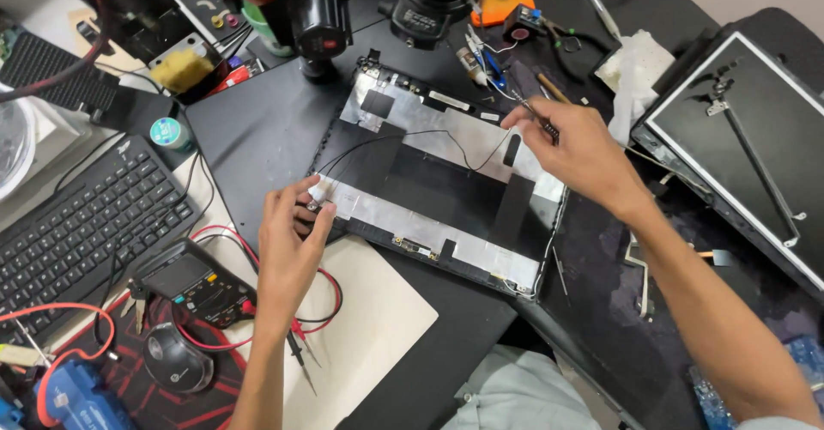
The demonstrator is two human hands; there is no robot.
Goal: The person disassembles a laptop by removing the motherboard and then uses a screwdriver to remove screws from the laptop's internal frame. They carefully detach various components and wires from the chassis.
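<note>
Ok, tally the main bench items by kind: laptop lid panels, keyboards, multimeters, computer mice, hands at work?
Laptop lid panels: 2, the foil-lined back cover and the framed panel
Keyboards: 1, black keyboard
Multimeters: 1, multimeter
Computer mice: 1, mouse
Hands: 2, left hand, right hand
Total: 7

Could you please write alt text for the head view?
Two bare hands work on an open laptop lid on a black desk: the left hand pinches the lid's left edge, and the right hand holds a thin tool at its top edge. A multimeter, mouse and keyboard lie left.
</note>
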